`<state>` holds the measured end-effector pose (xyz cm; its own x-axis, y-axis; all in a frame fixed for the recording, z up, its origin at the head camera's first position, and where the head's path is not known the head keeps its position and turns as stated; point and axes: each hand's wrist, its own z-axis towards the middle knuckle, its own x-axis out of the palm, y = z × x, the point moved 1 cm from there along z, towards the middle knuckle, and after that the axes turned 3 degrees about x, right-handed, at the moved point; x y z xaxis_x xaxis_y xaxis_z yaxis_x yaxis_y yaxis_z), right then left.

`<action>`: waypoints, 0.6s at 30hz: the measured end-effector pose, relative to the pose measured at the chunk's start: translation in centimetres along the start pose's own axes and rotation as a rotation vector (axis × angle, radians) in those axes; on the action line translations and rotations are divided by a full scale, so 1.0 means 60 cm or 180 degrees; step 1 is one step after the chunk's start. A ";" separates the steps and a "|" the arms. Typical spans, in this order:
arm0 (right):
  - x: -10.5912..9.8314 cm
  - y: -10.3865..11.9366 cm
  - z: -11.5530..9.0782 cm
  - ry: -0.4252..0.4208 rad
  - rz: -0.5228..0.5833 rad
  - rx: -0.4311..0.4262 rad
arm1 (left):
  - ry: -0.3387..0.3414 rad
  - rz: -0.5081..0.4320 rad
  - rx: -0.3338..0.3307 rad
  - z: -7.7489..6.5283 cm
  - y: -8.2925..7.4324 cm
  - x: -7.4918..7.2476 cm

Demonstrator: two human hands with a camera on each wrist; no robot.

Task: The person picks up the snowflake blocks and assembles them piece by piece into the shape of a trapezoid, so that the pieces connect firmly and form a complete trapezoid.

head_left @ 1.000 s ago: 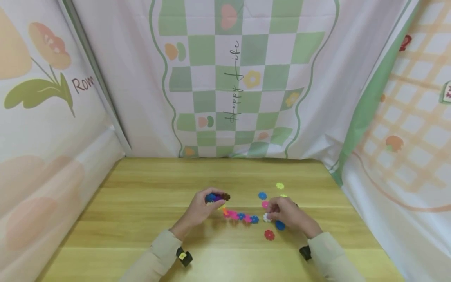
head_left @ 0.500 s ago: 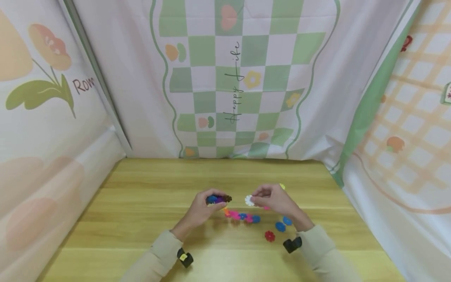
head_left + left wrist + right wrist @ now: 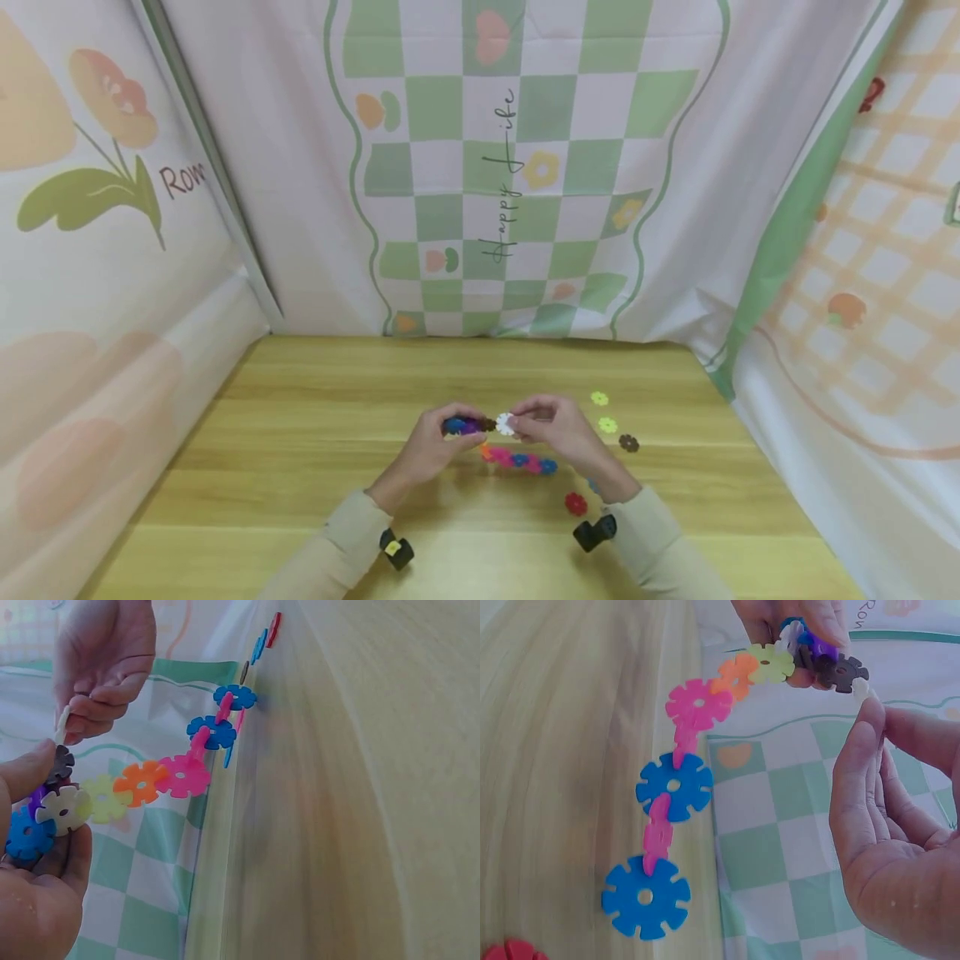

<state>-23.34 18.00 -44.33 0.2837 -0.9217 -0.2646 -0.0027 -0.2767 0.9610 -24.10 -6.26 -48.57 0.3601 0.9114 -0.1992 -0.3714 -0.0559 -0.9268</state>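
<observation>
- Head: wood-grain tabletop (image 3: 247, 500) is enclosed by hung cloths. Back cloth (image 3: 435, 108) is printed w/ green & white checks; "Happy Life" is lettered on it, turned sideways. Left cloth (image 3: 112, 283) is printed w/ a tulip & "Rom" or "Row", cut off at the fold. Right cloth (image 3: 885, 250) is printed w/ orange plaid.
- Head, cont.: chain of flower discs (image 3: 519, 460) is held at one end btwn thumb & fingers of L hand (image 3: 429, 446); white disc (image 3: 505, 424) is pinched by R hand (image 3: 558, 432). Loose to the R: 2 yellow-green discs (image 3: 599, 398), brown disc (image 3: 628, 443), red disc (image 3: 576, 504).
- L wrist: chain is seen sloping from L hand twd tabletop; whether its free end touches can't be told.
- R wrist: white disc is held against chain's dark disc (image 3: 844, 673); whether slotted in can't be told.
</observation>
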 end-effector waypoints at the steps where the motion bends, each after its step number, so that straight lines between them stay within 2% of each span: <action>1: 0.001 0.001 0.000 0.0005 0.0012 0.0009 | -0.0001 0.0010 -0.0008 0.000 -0.001 0.000; 5: 0.006 0.008 -0.001 0.0011 0.0039 0.0048 | 0.0020 0.0049 -0.0028 -0.002 -0.005 0.001; 8: 0.008 0.013 -0.003 -0.0034 0.0003 0.0107 | 0.0063 0.0080 0.0038 -0.004 -0.007 0.001; 14: 0.013 0.024 -0.005 -0.0130 -0.0094 0.0228 | 0.0063 0.0273 0.0458 -0.006 -0.009 -0.001; 18: 0.016 0.024 -0.003 -0.0120 0.0023 0.0276 | 0.0022 0.0313 0.0552 -0.005 -0.008 -0.002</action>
<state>-22.91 16.74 -43.20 0.2470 -0.9328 -0.2622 -0.0879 -0.2911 0.9526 -23.69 -6.45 -48.22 0.3204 0.9022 -0.2888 -0.5467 -0.0729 -0.8342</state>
